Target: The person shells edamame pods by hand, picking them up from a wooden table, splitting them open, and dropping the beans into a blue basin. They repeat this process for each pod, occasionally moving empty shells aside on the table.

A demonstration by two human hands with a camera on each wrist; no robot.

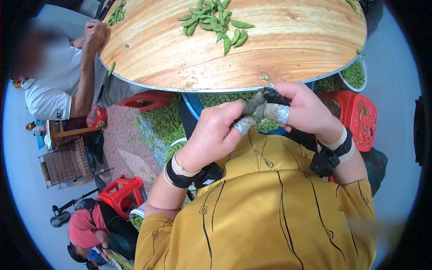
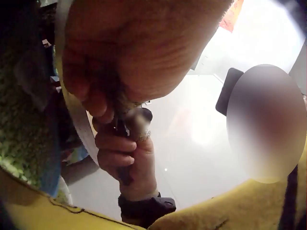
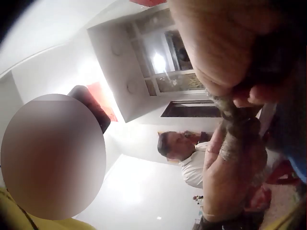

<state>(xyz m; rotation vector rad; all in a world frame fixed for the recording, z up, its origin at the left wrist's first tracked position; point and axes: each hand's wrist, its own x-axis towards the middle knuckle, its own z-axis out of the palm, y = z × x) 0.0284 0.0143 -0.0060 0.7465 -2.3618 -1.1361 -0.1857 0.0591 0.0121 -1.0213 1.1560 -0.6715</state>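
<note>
Far on the left, a person in a white shirt (image 1: pixel 54 92) sits by the round wooden table (image 1: pixel 153 54). Lower down is a person in a red shirt (image 1: pixel 85 231). Next come lots of green pods (image 1: pixel 164 119) down on the floor.

Then I see the left hand (image 1: pixel 216 126). Its fingers bend in, and the tips, in gray wraps (image 1: pixel 246 124), meet the other hand's tips. I can't tell if they pinch anything. Above, on the table, is a small heap of pods (image 1: pixel 211 20). Under the hands sits a blue tub (image 1: pixel 194 107) with green beans (image 1: pixel 220 99) in it.

Just right of the left hand's tips, over the tub and close to the table's edge, is a dark thing (image 1: pixel 273 96). The right hand (image 1: pixel 310 110) grips it with curled fingers; its thumb has a gray wrap too. I can't tell what the dark thing is. It looks small and light to me, but stiff or soft, I can't say. I'd hold it at the end in the right palm, gently, since wraps may slip.

The pods should be light and a bit bendy; I'd pinch one by its fat middle, not too hard.

Far right are a red stool (image 1: pixel 365 121) and a white bucket (image 1: pixel 365 77) of beans.
</note>
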